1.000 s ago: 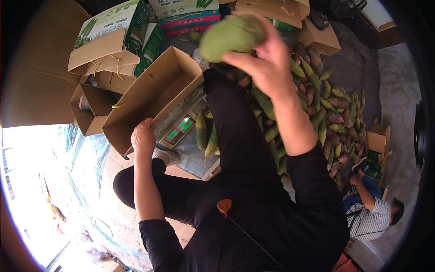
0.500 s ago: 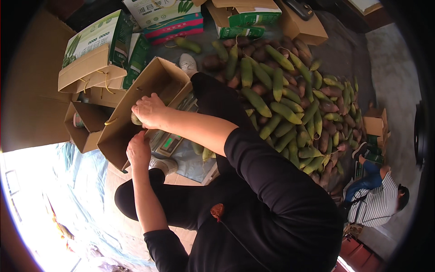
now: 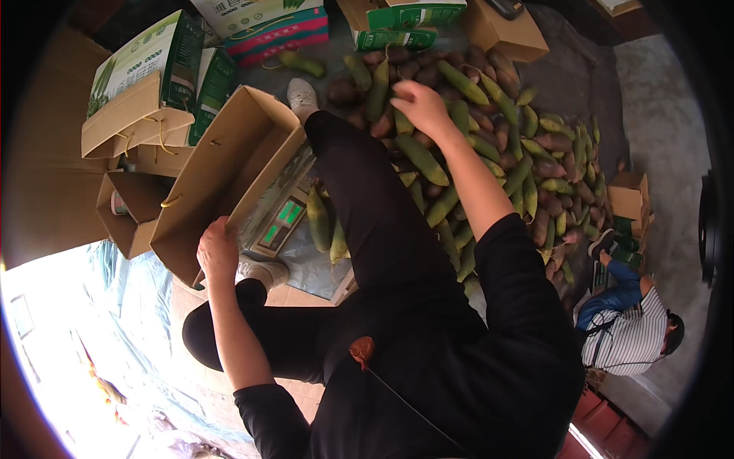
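My left hand [image 3: 219,251] grips the near rim of a long, open-topped cardboard box [image 3: 256,122]. The box is tilted in the view beside my legs, and its lower inside is partly hidden. Next to it is a digital scale [image 3: 281,222] with a lit green display; whether the box rests on it I cannot tell. My right hand [image 3: 420,107] is stretched over a large pile of green radishes [image 3: 422,159], thumb and fingers apart, close to a radish with nothing visible in its grasp. Two more radishes [image 3: 317,218] lie between the scale and my leg.
Printed green-and-white cartons [image 3: 138,73] with yellow cord handles stand at the far left. A smaller open box [image 3: 126,214] sits left of the long one. More cartons [image 3: 417,15] lie behind the pile. At the right, another person [image 3: 631,333] in a striped top sits low.
My right hand has moved from the long box, where it held a pale rounded thing, out to the radish pile. My left hand stays at the box rim. The scale's display is now uncovered.
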{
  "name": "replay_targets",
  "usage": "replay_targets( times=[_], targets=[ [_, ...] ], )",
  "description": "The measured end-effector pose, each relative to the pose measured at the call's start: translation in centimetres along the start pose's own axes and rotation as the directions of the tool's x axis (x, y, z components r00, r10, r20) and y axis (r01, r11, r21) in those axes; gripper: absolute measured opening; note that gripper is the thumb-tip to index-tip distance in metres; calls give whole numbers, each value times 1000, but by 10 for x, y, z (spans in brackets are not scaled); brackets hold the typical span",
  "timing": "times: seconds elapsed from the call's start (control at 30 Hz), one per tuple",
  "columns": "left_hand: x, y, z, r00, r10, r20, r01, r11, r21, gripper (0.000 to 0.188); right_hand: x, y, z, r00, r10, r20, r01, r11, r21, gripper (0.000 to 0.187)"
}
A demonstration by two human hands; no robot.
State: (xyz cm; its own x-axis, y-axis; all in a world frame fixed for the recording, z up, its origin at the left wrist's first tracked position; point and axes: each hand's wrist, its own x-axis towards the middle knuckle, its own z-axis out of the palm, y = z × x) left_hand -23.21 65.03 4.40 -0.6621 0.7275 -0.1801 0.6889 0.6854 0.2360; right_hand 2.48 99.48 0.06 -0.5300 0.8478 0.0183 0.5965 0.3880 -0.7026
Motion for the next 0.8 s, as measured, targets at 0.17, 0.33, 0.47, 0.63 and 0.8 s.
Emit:
replay_targets(
  times=[0.17,0.33,0.47,0.63,0.8],
  targets=[
    [3,-3,2,1000,-11,2,11,1000,6,27,-56,155,12,956,283,72,-254,928,-271,40],
    [1,-1,5,999,-1,-37,1,1000,6,26,-101,220,42,904,419,90,-386,888,-249,46],
    [2,5,4,998,-66,-21,65,998,-12,25,-107,223,63,922,388,16,-370,889,-269,68],
    [-4,-1,4,996,-36,-76,35,999,-15,24,-97,172,75,728,669,149,-569,711,-414,82],
    [3,-1,7,998,8,-61,-9,1000,-20,22,-98,174,78,695,713,87,-604,646,-467,80]
  ],
)
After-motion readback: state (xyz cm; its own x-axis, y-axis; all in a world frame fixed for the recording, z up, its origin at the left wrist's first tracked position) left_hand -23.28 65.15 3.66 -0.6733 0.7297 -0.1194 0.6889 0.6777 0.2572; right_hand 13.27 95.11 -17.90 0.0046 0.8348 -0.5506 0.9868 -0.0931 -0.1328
